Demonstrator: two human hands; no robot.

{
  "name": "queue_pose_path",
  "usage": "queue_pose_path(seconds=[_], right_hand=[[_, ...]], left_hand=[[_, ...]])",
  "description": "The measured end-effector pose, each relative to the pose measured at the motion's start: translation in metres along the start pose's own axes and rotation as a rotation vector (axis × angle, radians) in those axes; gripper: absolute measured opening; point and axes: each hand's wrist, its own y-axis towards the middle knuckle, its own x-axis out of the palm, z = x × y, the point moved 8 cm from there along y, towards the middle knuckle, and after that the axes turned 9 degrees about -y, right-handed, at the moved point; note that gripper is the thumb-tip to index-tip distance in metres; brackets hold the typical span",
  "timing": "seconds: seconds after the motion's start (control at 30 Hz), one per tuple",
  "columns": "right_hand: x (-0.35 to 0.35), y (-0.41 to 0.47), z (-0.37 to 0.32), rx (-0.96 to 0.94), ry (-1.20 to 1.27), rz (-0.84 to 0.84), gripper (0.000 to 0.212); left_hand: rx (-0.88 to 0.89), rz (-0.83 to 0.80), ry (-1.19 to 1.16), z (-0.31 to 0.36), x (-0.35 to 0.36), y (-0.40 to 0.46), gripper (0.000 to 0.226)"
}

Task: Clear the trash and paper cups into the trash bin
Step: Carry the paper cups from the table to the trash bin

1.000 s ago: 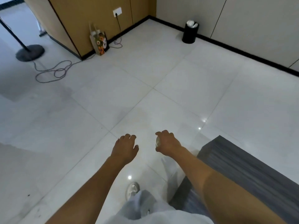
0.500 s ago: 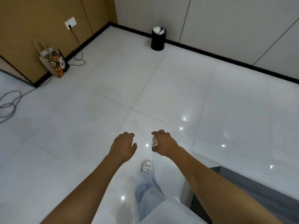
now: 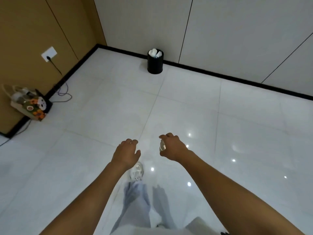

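A black round trash bin (image 3: 155, 64) stands on the floor against the far wall, with white paper cups (image 3: 154, 53) showing at its top. My right hand (image 3: 171, 147) is held out over the floor, fingers curled around a small pale object (image 3: 162, 145), most of it hidden by the hand. My left hand (image 3: 127, 153) hangs beside it with its fingers loosely apart and nothing in it. Both hands are well short of the bin.
White glossy floor tiles (image 3: 186, 107) stretch ahead to the bin. A patterned paper bag (image 3: 29, 105) leans on the brown wall at left, with a cable (image 3: 63, 92) from a wall socket (image 3: 49, 53) trailing on the floor. My leg and white shoe (image 3: 137, 171) are below.
The view has swung right and moved forward: the bin is nearer and more central, the bag and cable have slid left, the dark table corner has left view. Hands keep their pose.
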Motion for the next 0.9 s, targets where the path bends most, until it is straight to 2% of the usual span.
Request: queue_pose_path(seconds=[0.37,0.6,0.9], right_hand=[[-0.152,0.237,-0.014,0.086,0.074,0.02,0.069],[-0.23,0.381,0.018,0.106,0.08,0.012,0.069],[-0.365,0.573,0.068,0.1,0.074,0.044,0.07]], left_hand=[[0.076,-0.038,0.034,-0.008,-0.144,0.261,0.046],[0.096,-0.055,0.039,0.01,-0.196,0.426,0.047],[0.096,-0.022,0.027,0.058,-0.271,0.629,0.044]])
